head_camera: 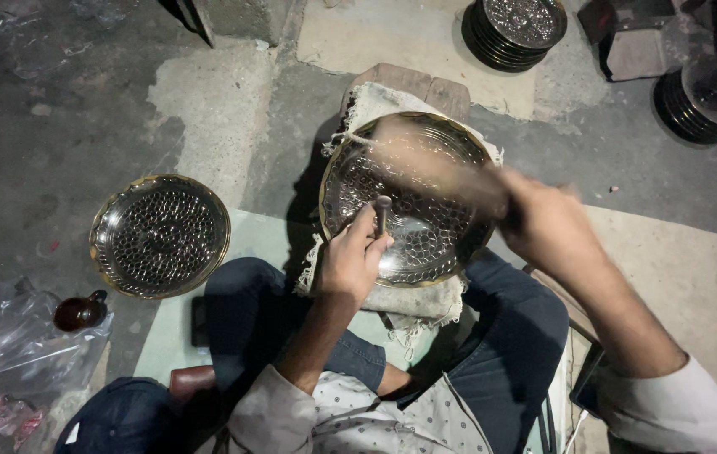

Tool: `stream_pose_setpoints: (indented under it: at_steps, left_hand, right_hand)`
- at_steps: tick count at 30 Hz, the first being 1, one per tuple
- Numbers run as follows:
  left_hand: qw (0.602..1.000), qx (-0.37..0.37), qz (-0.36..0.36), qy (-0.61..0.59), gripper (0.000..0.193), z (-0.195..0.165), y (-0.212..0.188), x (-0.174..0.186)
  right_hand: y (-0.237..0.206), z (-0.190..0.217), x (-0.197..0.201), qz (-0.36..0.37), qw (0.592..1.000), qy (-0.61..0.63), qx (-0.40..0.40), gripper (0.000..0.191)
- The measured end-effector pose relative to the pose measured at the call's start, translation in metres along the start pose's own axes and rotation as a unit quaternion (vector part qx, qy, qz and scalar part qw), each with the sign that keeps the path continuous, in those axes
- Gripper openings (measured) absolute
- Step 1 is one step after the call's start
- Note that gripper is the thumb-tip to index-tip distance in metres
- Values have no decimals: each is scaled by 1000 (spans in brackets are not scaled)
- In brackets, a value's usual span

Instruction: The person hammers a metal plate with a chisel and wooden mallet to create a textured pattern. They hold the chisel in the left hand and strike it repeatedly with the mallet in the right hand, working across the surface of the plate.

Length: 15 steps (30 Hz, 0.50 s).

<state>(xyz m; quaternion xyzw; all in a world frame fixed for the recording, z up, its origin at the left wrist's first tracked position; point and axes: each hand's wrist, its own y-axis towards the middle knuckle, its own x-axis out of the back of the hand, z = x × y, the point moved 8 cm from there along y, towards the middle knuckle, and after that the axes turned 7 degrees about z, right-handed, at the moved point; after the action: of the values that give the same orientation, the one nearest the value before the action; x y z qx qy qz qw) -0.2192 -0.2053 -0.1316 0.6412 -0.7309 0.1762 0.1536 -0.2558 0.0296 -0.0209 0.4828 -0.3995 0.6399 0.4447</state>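
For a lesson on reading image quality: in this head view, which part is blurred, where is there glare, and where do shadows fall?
Head view: the right hand and its mallet smear with motion blur; the left hand holding the punch stays sharp; glare glints off the plate near the punch; the floor at far left sinks into dim shadow.
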Motion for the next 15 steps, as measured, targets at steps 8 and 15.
stream_pose_setpoints:
  at_steps: [8,15]
  left_hand:
    - [999,-39,-10,-14,56,-6,-5,12]
    - [1000,2,4,-22,44,7,-7,12]
  right_hand:
    - [-5,9,3,-15,999,11,28,59]
    - [-18,26,27,-82,987,-127,47,42]
